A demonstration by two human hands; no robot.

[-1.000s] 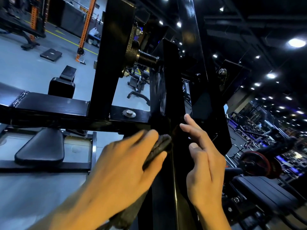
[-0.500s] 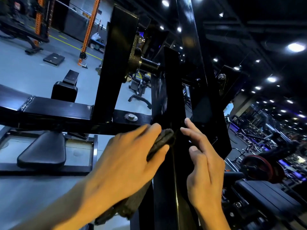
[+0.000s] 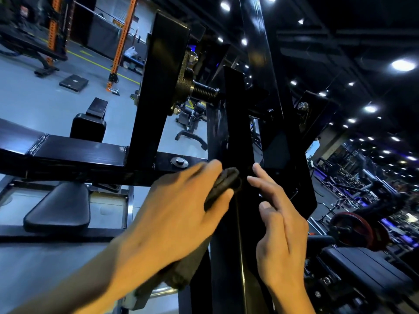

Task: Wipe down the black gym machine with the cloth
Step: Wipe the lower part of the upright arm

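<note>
Left hand (image 3: pixel 174 214) grips a dark cloth (image 3: pixel 223 183) against the black gym machine (image 3: pixel 235 137) upright's front edge; right hand (image 3: pixel 280 225), fingers straight and empty, rests just beside it.

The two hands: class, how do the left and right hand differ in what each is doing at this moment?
The left hand grips a dark cloth against the machine's black upright post; the right hand holds nothing. The left hand's fingers curl over the cloth; the right's are straighter, fingertips by the post. Both reach toward the same post.
</note>
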